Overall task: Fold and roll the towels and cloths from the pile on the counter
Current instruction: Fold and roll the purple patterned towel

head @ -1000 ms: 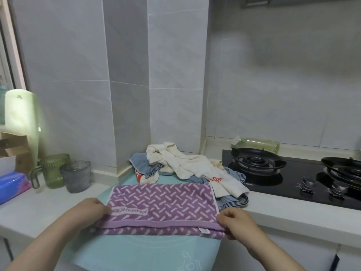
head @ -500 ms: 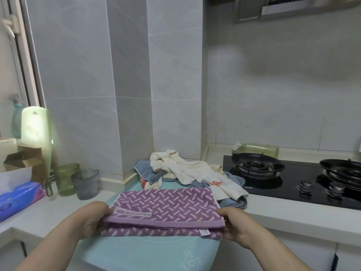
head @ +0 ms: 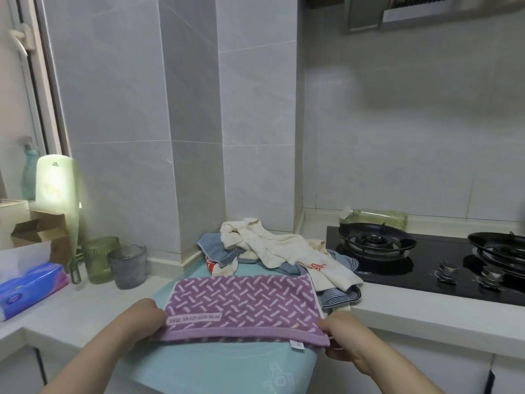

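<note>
A folded purple towel (head: 241, 305) with a pale dash pattern lies in the lower middle of the frame, stretched crosswise between the two hands over a teal mat (head: 221, 368) on the counter (head: 426, 314). The left hand (head: 142, 319), at lower left of centre, has its fingers curled round the towel's left end, knuckles towards the camera. The right hand (head: 345, 338), at lower right of centre, pinches the towel's near right corner, with the thumb on top and the fingers tucked beneath; a small white label hangs from the hem just beside it. The towel's near hem runs straight from one hand to the other, and its far edge rests on the mat.

Just behind the towel, towards the middle of the frame, sits the pile of cloths (head: 284, 251): cream, blue and striped pieces heaped loosely against the tiled corner. The pile's lower right edge touches the towel's far right corner.
</note>
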`<action>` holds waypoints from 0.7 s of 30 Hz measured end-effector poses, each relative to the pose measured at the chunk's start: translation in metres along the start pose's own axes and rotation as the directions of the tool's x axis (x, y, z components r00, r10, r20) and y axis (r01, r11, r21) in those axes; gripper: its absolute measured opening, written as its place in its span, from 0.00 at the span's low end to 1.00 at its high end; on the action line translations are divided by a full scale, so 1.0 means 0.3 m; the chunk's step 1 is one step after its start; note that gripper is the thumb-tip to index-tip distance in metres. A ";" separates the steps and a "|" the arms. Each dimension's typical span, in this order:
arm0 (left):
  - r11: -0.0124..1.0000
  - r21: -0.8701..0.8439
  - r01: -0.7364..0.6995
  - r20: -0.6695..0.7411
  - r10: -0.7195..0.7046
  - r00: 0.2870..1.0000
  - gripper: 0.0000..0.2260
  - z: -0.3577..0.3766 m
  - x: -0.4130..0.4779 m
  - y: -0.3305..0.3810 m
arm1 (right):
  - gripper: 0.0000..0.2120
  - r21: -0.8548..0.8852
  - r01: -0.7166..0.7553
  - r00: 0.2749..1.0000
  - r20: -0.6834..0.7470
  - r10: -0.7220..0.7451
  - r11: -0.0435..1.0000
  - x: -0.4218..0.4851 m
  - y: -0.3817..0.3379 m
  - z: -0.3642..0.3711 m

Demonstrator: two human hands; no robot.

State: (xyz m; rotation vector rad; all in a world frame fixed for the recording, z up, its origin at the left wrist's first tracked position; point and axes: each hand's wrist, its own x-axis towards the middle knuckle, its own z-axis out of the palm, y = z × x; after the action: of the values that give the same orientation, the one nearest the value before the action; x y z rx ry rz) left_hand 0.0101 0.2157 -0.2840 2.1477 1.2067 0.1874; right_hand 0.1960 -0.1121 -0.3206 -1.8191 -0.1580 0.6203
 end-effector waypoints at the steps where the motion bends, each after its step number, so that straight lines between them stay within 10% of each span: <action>1: 1.000 0.016 -0.012 0.005 0.012 1.000 0.06 -0.001 0.007 0.002 | 0.03 -0.016 0.011 1.000 0.000 -0.011 1.000 -0.005 -0.001 0.002; 14: 0.982 -0.181 -0.046 0.090 0.063 0.994 0.08 0.012 0.168 0.135 | 0.11 -0.281 0.133 0.976 -0.129 -0.175 0.950 0.089 -0.214 0.020; 21: 0.985 -0.162 -0.052 -0.006 0.051 0.999 0.09 0.057 0.289 0.124 | 0.11 -0.075 -0.003 0.998 -0.058 -0.002 0.997 0.169 -0.296 0.041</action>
State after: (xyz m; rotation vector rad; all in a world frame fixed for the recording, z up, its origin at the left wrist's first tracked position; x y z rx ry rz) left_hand 0.0927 0.2641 -0.2909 2.0381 1.0985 0.2997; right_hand 0.2507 -0.0507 -0.2583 -1.9076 -0.1434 0.5673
